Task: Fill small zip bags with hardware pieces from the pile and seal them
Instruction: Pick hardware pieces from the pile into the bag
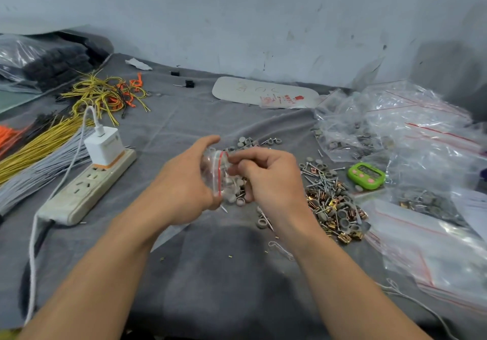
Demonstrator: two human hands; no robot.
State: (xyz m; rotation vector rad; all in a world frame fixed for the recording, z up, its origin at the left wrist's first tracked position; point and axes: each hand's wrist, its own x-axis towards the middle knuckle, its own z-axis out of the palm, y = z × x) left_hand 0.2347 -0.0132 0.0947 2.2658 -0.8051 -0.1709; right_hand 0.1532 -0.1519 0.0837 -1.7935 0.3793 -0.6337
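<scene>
Bag (216,175) is held above the worktop (210,273), between both hands, just left of the pile (332,205). Left hand (184,184) fingers curl round its body, gripping; right hand (272,181) fingers pinch at its mouth beside the red zip strip. Bag: thin clear film, limp, likely slippery, light though part-filled with grey discs. Best held by the stiffer zip edge. Pile: nails, brass-coloured clips, grey wheels; points may pierce film.
</scene>
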